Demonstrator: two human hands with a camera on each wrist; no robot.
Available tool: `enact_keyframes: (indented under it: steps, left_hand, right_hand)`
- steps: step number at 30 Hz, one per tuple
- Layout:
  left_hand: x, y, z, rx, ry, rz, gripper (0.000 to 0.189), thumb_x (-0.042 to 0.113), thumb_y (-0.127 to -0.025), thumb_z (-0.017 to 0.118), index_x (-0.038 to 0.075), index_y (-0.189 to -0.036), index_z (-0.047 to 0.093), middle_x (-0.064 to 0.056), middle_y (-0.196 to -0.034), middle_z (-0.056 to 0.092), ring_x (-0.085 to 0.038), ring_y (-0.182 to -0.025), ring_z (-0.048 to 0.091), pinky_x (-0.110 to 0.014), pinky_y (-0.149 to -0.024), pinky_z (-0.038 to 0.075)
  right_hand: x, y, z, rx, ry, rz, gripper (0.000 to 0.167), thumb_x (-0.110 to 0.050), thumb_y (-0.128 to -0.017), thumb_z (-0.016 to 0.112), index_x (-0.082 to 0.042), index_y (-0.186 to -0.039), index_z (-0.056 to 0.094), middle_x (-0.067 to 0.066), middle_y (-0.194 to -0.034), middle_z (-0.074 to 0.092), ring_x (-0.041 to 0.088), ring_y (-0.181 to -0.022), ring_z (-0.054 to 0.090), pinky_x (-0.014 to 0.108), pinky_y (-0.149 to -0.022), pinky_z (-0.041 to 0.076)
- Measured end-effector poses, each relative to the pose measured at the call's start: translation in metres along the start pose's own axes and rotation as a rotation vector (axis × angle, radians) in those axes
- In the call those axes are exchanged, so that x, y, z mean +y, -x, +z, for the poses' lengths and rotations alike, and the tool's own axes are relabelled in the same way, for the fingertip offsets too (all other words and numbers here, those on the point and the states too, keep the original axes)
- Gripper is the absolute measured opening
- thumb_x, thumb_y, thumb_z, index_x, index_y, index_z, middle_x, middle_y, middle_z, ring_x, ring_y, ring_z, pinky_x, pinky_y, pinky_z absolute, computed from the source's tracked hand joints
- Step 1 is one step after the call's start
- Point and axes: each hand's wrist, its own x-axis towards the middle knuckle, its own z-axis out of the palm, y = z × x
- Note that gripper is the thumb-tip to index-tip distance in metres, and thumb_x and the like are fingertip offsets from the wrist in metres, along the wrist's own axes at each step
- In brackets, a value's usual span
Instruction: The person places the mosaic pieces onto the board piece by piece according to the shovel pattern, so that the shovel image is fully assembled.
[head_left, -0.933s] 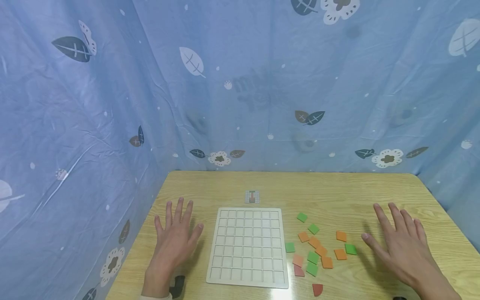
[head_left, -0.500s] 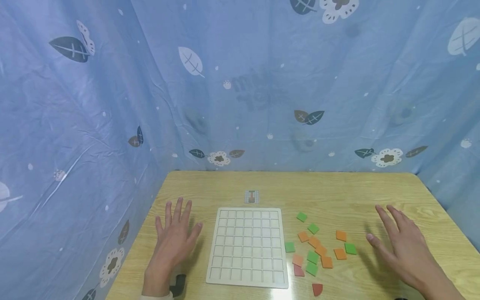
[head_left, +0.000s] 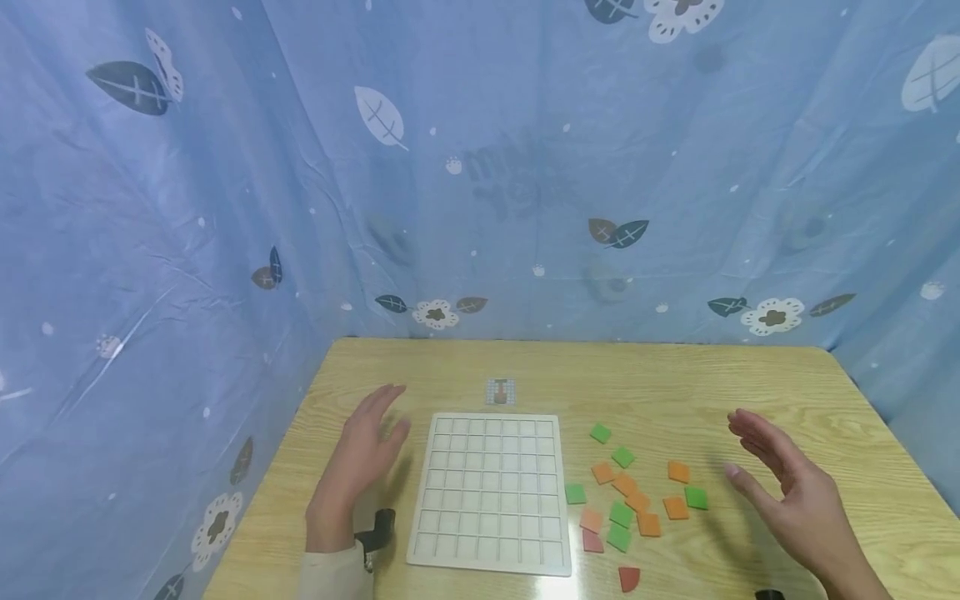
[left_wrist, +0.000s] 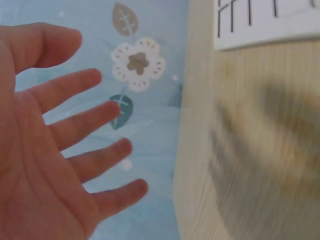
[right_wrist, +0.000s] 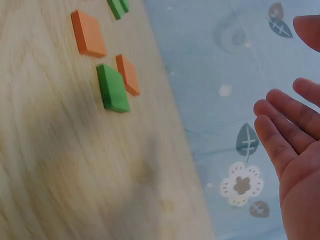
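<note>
My left hand (head_left: 358, 454) hovers over the table left of a white grid board (head_left: 491, 492); its fingers are extended and hold nothing, as the left wrist view also shows. To the right of the tiles floats my right hand (head_left: 795, 492), fingers loosely straight, nothing in its grasp. Between board and right hand lie several green tiles (head_left: 696, 498) and several orange tiles (head_left: 676, 508), some touching one another. Two red quarter-round pieces, one a red piece (head_left: 629, 579) nearest the front edge, lie among them. In the right wrist view a green tile (right_wrist: 113, 89) sits beside two orange ones.
A small printed card (head_left: 500, 392) with a grid picture lies behind the board. The wooden table (head_left: 645, 379) is bordered at the back and left by a blue patterned curtain (head_left: 525, 167). A black strap-like mount (head_left: 378, 531) sits at the left wrist.
Both hands have turned from palm-down toward palms facing inward. The left hand has shifted slightly right. Board, card and tiles lie as before; the head view has moved a little.
</note>
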Motion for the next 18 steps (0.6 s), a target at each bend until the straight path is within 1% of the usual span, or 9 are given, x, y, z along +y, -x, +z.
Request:
enact_keyframes:
  steps: [3,6,8,11,15,18]
  left_hand:
    - [0.001,-0.005,0.003,-0.034,0.009,-0.013,0.056,0.018,-0.109,0.061,0.006,-0.163,0.050,-0.027,-0.172,0.040,-0.051,-0.161,0.035,-0.071,-0.130,0.030]
    - [-0.001,-0.008,0.007,-0.079,0.000,-0.029,0.056,0.017,-0.109,0.062,0.005,-0.162,0.051,-0.029,-0.173,0.038,-0.052,-0.162,0.033,-0.071,-0.131,0.027]
    - [-0.002,-0.009,0.009,-0.105,-0.018,-0.042,0.056,0.017,-0.108,0.062,0.005,-0.162,0.051,-0.030,-0.173,0.037,-0.054,-0.162,0.030,-0.073,-0.131,0.024]
    - [-0.005,-0.009,0.014,-0.143,-0.054,-0.084,0.059,0.018,-0.106,0.063,0.009,-0.163,0.051,-0.027,-0.175,0.035,-0.056,-0.164,0.024,-0.077,-0.130,0.016]
    - [-0.009,-0.011,0.023,-0.205,-0.092,-0.128,0.064,0.017,-0.103,0.061,0.016,-0.166,0.048,-0.021,-0.178,0.031,-0.056,-0.166,0.015,-0.085,-0.127,0.005]
    - [-0.011,-0.010,0.030,-0.250,-0.084,-0.154,0.068,0.017,-0.100,0.062,0.019,-0.167,0.048,-0.020,-0.180,0.029,-0.057,-0.166,0.012,-0.088,-0.124,0.001]
  right_hand:
    - [0.001,0.003,0.006,0.006,-0.084,0.027,0.077,0.002,-0.099,0.076,-0.014,-0.167,0.045,-0.032,-0.151,0.056,-0.020,-0.134,0.052,-0.003,-0.102,0.042]
    - [0.004,0.007,0.012,0.005,-0.118,0.065,0.074,0.001,-0.100,0.075,-0.011,-0.166,0.045,-0.029,-0.149,0.059,-0.018,-0.132,0.055,-0.001,-0.102,0.044]
    - [0.006,0.009,0.015,-0.007,-0.138,0.086,0.071,0.001,-0.101,0.074,-0.009,-0.165,0.045,-0.029,-0.148,0.060,-0.017,-0.131,0.057,0.000,-0.102,0.046]
    - [0.010,0.012,0.017,-0.029,-0.157,0.111,0.067,-0.001,-0.102,0.073,-0.005,-0.164,0.046,-0.028,-0.147,0.061,-0.017,-0.130,0.058,0.002,-0.101,0.049]
    - [0.015,0.013,0.018,-0.056,-0.164,0.141,0.064,-0.003,-0.102,0.074,-0.002,-0.161,0.049,-0.027,-0.145,0.064,-0.017,-0.127,0.059,0.004,-0.097,0.052]
    - [0.019,0.015,0.020,-0.082,-0.168,0.163,0.063,-0.004,-0.101,0.077,-0.001,-0.158,0.052,-0.027,-0.141,0.067,-0.017,-0.124,0.061,0.005,-0.094,0.054]
